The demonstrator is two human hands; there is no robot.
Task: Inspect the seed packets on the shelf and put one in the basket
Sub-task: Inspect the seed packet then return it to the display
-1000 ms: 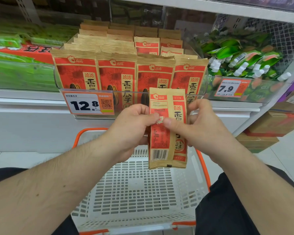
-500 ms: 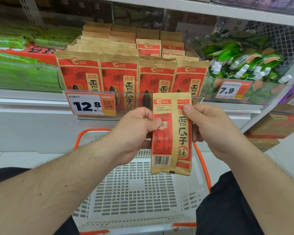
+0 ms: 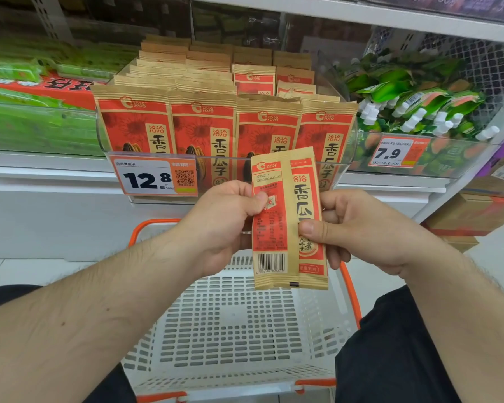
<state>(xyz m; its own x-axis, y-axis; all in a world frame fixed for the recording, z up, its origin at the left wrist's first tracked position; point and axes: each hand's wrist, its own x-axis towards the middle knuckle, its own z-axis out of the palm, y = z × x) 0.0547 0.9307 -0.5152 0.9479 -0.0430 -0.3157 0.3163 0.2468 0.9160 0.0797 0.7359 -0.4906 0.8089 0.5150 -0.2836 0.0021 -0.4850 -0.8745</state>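
Observation:
A red and tan seed packet (image 3: 285, 228) hangs upright in front of the shelf, its side with the barcode toward me. My left hand (image 3: 224, 225) pinches its left edge with thumb on the front. My right hand (image 3: 358, 228) grips its right edge, thumb pressed on the lower front. Directly below stands a white plastic basket (image 3: 233, 324) with orange handles, nothing lying in it. More of the same seed packets (image 3: 204, 123) stand in rows in a clear shelf tray behind.
A 12.8 price tag (image 3: 154, 177) hangs on the tray front. Green pouches with white caps (image 3: 413, 100) fill the bin to the right, with a 7.9 tag (image 3: 394, 152). Green packages (image 3: 26, 112) lie to the left. A cardboard box (image 3: 472, 213) sits on the floor at right.
My right hand slid from the packet's top right corner down to its middle right edge. The packet has come slightly lower and nearer. My left hand keeps its pinch.

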